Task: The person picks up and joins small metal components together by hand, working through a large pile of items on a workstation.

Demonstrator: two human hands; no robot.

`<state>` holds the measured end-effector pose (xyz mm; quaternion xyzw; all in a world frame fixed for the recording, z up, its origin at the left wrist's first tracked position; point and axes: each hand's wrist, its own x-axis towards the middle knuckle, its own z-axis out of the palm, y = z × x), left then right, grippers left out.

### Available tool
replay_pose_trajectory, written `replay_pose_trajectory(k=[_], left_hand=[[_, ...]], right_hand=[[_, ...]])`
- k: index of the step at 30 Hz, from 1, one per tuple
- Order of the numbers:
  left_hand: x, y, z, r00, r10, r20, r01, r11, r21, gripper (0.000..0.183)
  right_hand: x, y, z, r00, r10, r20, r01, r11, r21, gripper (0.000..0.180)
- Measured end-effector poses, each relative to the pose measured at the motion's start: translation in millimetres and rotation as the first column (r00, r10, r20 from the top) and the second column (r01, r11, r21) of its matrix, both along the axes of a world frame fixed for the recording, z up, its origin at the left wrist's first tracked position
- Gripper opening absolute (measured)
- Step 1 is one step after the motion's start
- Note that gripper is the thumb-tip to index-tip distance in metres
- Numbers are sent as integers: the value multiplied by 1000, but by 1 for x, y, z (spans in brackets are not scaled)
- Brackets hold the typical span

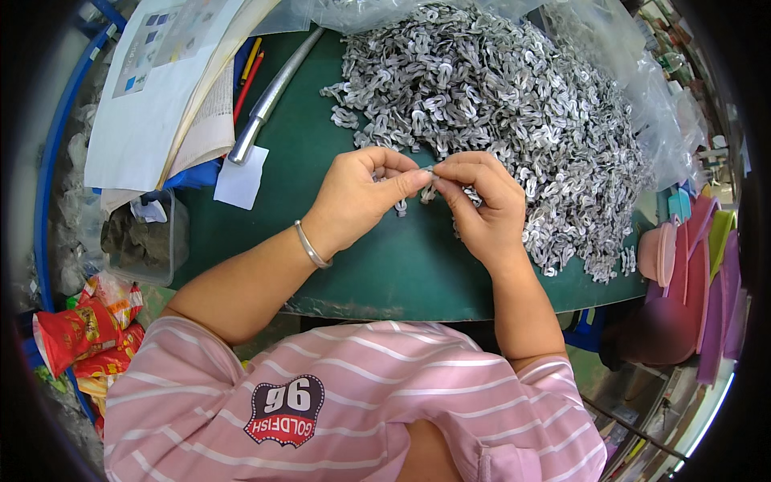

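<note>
My left hand (pixel 374 188) and my right hand (pixel 482 196) meet above the green tabletop (pixel 385 265), pinching a small metal piece (pixel 429 169) between their fingertips. Most of that piece is covered by the fingers. A large heap of small grey metal looped pieces (pixel 482 90) lies behind my hands and spreads to the right. A few loose pieces (pixel 401 208) rest just under the hands, partly hidden by them. On my left wrist is a silver-coloured bangle.
At the left are stacked papers (pixel 150 108), a tapered metal mandrel (pixel 271 90), a red pencil (pixel 248 87), a white paper scrap (pixel 242 181) and a clear plastic tub (pixel 174 241) holding dark material. Plastic sheeting (pixel 653 114) borders the heap. Pink and purple plastic items (pixel 692 253) stand at the right.
</note>
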<state>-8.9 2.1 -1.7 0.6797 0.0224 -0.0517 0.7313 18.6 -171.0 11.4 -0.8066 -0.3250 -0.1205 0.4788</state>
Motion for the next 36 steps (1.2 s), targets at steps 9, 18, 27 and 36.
replay_pose_trajectory(k=[9,18,27,36], left_hand=[[-8,2,9,930,-42,366,-10,990,138,19],[-6,6,4,990,-42,133,88,929,-360,17],[13,21,-8,969,-220,-109,11,481,-876,16],[16,27,-4,992,-63,-108,-43,637,-770,13]], right_hand=[[3,-9,-6,801,390,-454,-191,885,424,10],[-8,0,4,866,312,-391,-46,828,559,12],[3,-5,-4,993,114,11,-101,922,-375,25],[4,-8,-6,992,28,123,14,943,-332,11]])
